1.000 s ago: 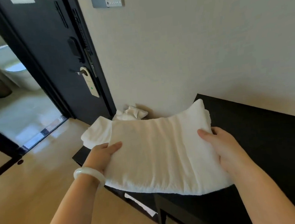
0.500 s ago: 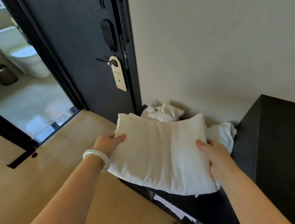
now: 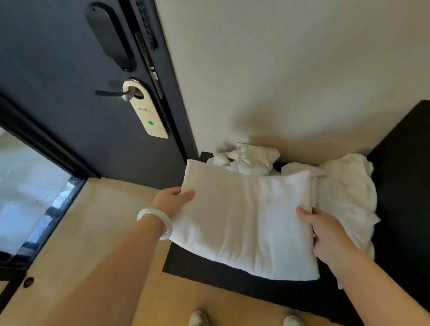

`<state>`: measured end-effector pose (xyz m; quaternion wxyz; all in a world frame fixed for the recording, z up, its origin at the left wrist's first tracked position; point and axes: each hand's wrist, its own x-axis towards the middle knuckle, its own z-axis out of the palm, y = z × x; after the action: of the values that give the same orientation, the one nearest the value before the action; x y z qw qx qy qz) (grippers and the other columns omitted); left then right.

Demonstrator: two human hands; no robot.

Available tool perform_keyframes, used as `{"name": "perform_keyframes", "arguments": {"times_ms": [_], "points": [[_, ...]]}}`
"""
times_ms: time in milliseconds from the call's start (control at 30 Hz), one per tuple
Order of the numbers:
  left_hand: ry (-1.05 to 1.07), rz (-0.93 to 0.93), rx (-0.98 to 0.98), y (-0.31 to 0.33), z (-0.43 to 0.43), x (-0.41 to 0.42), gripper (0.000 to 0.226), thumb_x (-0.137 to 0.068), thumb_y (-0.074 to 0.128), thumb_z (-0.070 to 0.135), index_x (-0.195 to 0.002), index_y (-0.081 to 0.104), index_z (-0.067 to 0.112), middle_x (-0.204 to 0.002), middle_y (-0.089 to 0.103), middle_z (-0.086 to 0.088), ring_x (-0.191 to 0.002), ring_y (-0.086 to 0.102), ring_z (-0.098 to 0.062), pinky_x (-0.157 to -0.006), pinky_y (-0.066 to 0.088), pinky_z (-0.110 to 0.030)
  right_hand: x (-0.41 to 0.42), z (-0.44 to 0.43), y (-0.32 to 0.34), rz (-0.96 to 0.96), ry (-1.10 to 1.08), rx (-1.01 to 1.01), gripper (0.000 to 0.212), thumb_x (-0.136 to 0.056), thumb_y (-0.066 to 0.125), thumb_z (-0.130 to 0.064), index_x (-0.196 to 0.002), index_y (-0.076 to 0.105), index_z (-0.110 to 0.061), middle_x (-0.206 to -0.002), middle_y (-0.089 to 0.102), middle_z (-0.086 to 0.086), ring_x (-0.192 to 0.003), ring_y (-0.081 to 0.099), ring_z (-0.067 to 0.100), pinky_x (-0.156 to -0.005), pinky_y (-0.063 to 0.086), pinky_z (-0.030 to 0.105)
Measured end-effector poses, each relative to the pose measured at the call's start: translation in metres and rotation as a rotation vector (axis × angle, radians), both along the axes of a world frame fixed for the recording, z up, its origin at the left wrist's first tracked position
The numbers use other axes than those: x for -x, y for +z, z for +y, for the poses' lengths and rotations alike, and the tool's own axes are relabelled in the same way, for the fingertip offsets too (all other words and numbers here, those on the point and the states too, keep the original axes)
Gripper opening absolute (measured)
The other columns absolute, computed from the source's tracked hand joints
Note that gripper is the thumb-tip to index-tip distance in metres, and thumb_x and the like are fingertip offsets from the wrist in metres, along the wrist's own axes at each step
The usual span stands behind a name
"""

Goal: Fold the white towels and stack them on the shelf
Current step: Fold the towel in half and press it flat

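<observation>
Left hand (image 3: pixel 173 199) and right hand (image 3: pixel 323 234) grip opposite edges of a folded white towel (image 3: pixel 245 225), thumbs on top, held over the low black shelf (image 3: pixel 192 267). Unfolded towels (image 3: pixel 347 198) lie crumpled just behind, against the wall (image 3: pixel 290 52); a door hanger (image 3: pixel 147 111) hangs on the handle.

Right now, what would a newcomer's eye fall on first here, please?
A folded white towel mid-frame, gripped at its ends by the left hand and right hand over the black shelf. Crumpled towels lie behind it by the wall; a pale tag hangs on the door handle, upper left.
</observation>
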<state>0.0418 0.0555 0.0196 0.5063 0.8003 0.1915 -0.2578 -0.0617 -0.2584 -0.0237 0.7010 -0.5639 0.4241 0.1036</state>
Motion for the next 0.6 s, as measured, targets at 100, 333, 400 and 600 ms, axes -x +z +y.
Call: {"name": "perform_keyframes", "arguments": {"times_ms": [100,333,400,600], "points": [[-0.036,0.007,0.085,-0.019,0.018,-0.037,0.016,-0.087,0.071,0.038,-0.098,0.074,0.026,-0.09,0.077,0.001,-0.086,0.073,-0.026,-0.086,0.056,-0.042,-0.016,0.012,-0.011,-0.047,-0.105,0.034,0.032,-0.093,0.068,-0.026,-0.124,0.062,-0.019,-0.115,0.07,0.005,-0.104,0.065,0.028,-0.093,0.051,0.048],[-0.127,0.226,0.038,-0.119,0.036,-0.051,0.048,-0.101,0.045,0.044,-0.139,0.048,0.015,-0.133,0.057,-0.008,-0.123,0.053,-0.032,-0.11,0.038,-0.049,-0.026,0.037,-0.076,0.089,-0.093,0.055,0.05,-0.097,0.061,-0.037,-0.14,0.049,-0.014,-0.12,0.064,0.006,-0.101,0.062,0.024,-0.078,0.049,0.04],[-0.13,0.197,0.005,-0.136,0.041,-0.048,0.044,-0.102,0.043,0.037,-0.141,0.045,0.016,-0.128,0.057,-0.006,-0.116,0.054,-0.03,-0.106,0.04,-0.045,-0.026,0.037,-0.087,0.08,-0.092,0.096,0.054,-0.096,0.062,-0.041,-0.142,0.047,-0.017,-0.122,0.064,0.005,-0.105,0.063,0.027,-0.085,0.051,0.045],[-0.111,0.046,0.044,-0.138,0.051,-0.056,0.011,-0.096,0.056,0.024,-0.105,0.063,0.026,-0.107,0.068,-0.001,-0.098,0.062,-0.027,-0.088,0.049,-0.046,-0.03,0.03,-0.083,-0.065,-0.103,0.248,0.029,-0.094,0.066,-0.031,-0.122,0.059,-0.029,-0.118,0.069,-0.002,-0.102,0.067,0.02,-0.086,0.054,0.042]]}}
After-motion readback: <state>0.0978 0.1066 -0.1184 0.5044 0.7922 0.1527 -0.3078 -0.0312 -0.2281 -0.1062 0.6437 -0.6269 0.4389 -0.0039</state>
